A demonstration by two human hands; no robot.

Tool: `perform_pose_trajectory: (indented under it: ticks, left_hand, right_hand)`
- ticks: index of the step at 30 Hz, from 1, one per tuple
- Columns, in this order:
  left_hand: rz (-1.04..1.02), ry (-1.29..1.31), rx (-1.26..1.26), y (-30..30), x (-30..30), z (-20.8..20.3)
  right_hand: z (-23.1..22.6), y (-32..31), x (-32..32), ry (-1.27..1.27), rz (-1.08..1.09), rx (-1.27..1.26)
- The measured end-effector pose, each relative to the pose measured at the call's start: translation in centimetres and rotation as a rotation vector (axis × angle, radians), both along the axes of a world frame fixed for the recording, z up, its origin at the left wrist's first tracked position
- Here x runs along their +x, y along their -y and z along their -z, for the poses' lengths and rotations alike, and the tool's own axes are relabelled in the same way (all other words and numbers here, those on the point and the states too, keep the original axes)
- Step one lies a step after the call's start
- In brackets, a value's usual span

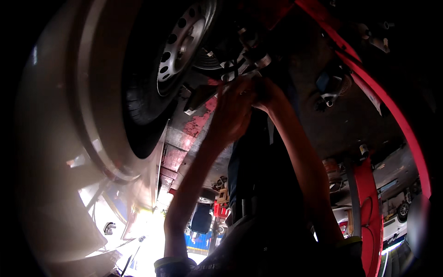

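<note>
Both my hands are raised together at the centre, close under a cluster of metal parts (242, 62) beside the car wheel. My left hand (235, 104) has its fingers curled, and what they grip is hidden behind them. Right against it, my right hand (265, 92) is closed too, mostly in shadow. A light metal edge (251, 75) shows just above the fingers; whether a hand holds it I cannot tell. Left of my hands a dark flat piece with a pale end (194, 104) juts out below the tyre (138, 104).
A light-coloured car body (60, 138) fills the left, with a silver steel wheel (182, 46). A red curved beam (387, 92) arcs along the right, and a red post (368, 207) stands lower right. The floor has a worn red stripe (196, 124). A small bluish device (330, 85) lies right.
</note>
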State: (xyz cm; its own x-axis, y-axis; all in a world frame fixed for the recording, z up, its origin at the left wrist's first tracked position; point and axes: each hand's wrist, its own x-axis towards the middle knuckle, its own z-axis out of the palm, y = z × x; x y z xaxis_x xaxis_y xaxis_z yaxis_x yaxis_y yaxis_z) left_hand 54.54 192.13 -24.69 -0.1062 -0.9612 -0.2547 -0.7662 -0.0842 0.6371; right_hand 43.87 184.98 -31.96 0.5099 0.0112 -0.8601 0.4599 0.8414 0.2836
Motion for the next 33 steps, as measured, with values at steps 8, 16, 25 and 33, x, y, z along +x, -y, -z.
perform_pose_trajectory:
  ticks: [8,16,25,33]
  left_hand:
    - [-1.168,0.249,-0.103,-1.8,-8.3,2.5]
    - [-1.208,0.423,-0.087,0.6,-6.7,4.2]
    - [-0.59,0.263,-0.029,-0.5,-2.7,1.2]
    - [-0.985,0.303,-0.048,0.6,-7.0,-1.2]
  right_hand:
    - [-1.7,1.0,1.6,-0.127,-0.078,-0.063]
    - [-0.4,0.9,1.8,-0.163,-0.267,-0.112]
    - [1.1,0.0,1.8,-0.121,-0.156,-0.103]
    - [6.1,-1.9,-0.4,0.016,-0.277,-0.745]
